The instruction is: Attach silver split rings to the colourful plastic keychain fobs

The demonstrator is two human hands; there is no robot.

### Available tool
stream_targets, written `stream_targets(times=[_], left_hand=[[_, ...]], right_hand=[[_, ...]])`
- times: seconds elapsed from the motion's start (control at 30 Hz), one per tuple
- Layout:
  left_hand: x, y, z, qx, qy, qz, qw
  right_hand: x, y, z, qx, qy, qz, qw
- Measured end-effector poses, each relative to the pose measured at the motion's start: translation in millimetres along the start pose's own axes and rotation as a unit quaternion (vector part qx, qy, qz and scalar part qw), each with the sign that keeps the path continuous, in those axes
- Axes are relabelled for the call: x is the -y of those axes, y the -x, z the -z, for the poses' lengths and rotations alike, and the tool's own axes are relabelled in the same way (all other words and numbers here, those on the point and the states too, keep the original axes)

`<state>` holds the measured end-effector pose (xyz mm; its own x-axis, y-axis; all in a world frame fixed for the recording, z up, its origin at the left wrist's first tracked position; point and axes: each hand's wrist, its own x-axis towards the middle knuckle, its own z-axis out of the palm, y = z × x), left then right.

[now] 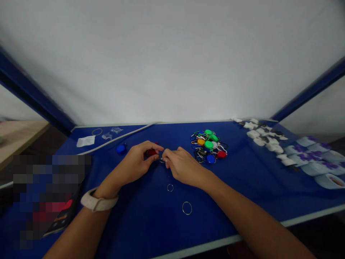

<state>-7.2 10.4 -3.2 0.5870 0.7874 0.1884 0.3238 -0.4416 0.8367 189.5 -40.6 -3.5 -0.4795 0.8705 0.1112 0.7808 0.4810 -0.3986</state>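
Observation:
My left hand [137,160] and my right hand [183,166] meet above the blue table top [151,230], their fingertips pinching a small metal split ring [161,160]. A red key tag [151,152] shows just behind my left fingers, partly hidden, and seems joined to that ring. Two loose metal rings lie below my hands, a small one [170,187] and a larger one [187,208]. A blue key tag [120,149] lies left of my left hand. A pale wristband [98,200] circles my left wrist.
A heap of colourful key tags with carabiners [208,145] lies right of my hands. White and purple-marked items [304,158] are ranked along the right side. A white cable [121,138], white packet [85,141] and clear plastic pieces [115,130] lie far left.

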Motion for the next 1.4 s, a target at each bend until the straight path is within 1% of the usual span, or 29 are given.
stream_targets(times=[0.17, 0.33, 0.5, 0.87, 1.0, 1.2, 1.4], left_hand=[[-2.8, 0.4, 0.1, 0.012, 0.004, -0.004, 1.0], [-0.9, 0.9, 0.2, 0.024, 0.012, -0.013, 1.0], [-1.6, 1.6, 0.7, 0.033, -0.003, -0.02, 0.999], [-8.3, 1.1, -1.0, 0.042, -0.056, -0.036, 0.997], [-9.0, 1.5, -1.2, 0.039, -0.066, -0.044, 0.996], [-11.9, 1.8, -3.3, 0.024, -0.076, -0.064, 0.995], [-14.3, 0.7, -5.9, 0.013, -0.073, -0.097, 0.993]], right_hand=[[0.9, 0.6, 0.3, -0.003, 0.002, -0.011, 1.0], [3.8, 0.1, 1.8, -0.002, 0.012, -0.022, 1.0], [6.4, 1.0, 2.9, -0.001, 0.028, -0.039, 0.999], [15.0, 1.4, 4.7, 0.036, 0.074, -0.071, 0.994], [15.7, 2.1, 5.7, 0.041, 0.069, -0.072, 0.994], [15.1, 3.1, 4.3, 0.027, 0.05, -0.075, 0.996], [13.9, 1.8, 2.1, -0.012, -0.024, -0.104, 0.994]])
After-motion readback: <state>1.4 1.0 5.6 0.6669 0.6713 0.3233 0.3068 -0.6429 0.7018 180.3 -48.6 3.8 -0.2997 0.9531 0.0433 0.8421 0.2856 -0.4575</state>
